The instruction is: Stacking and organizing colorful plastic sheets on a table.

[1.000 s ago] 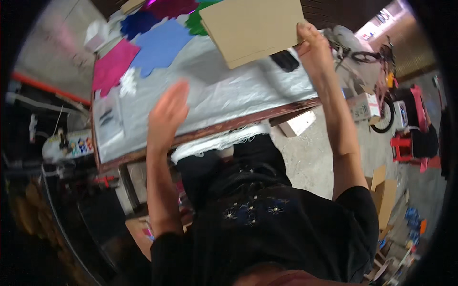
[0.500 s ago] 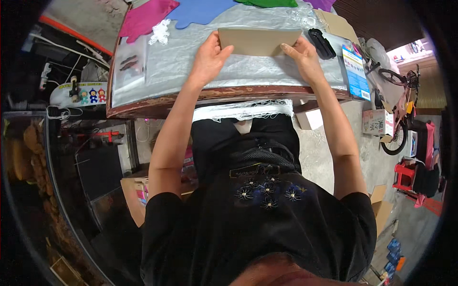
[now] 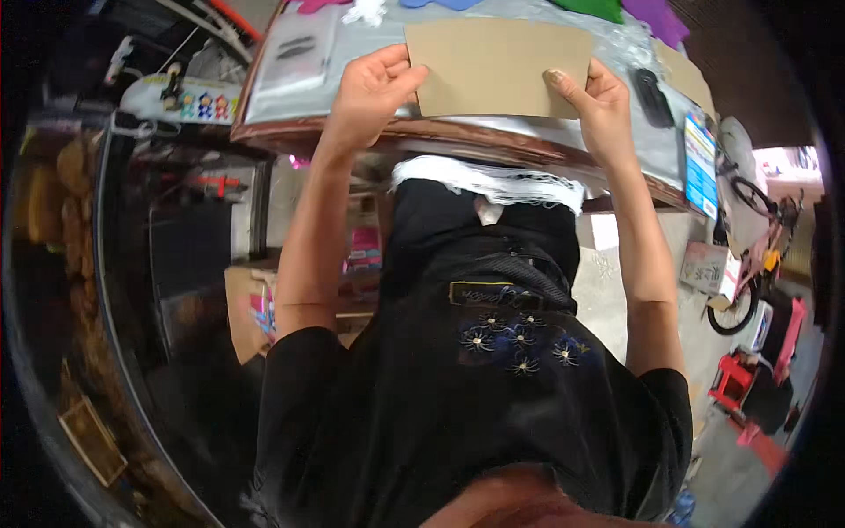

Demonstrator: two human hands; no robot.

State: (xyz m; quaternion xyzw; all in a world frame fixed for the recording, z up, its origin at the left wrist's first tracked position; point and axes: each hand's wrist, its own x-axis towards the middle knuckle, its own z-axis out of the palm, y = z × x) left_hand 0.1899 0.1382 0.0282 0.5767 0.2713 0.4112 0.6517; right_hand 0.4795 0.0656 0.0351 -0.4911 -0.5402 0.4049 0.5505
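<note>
A flat brown piece of cardboard is held up by its two short sides above the front of the table. My left hand pinches its left edge, thumb on the face toward me and fingers behind. On the opposite edge my right hand grips likewise, its thumb lying on the cardboard's face. The broad side is tilted toward me. A black elongated case lies just right of my right hand. Past my left hand rests a clear plastic bag with dark strips in it.
The table has a silvery cover and a worn wooden edge. Pink, blue, green and purple pieces lie along the back. A blue-and-white printed card is at the right end. On the floor to the right stand a bicycle and a carton.
The cardboard has come nearer to me and tipped so that more of its face shows. Both hands keep their hold. The whole view has shifted, with the table's back now cut off.
</note>
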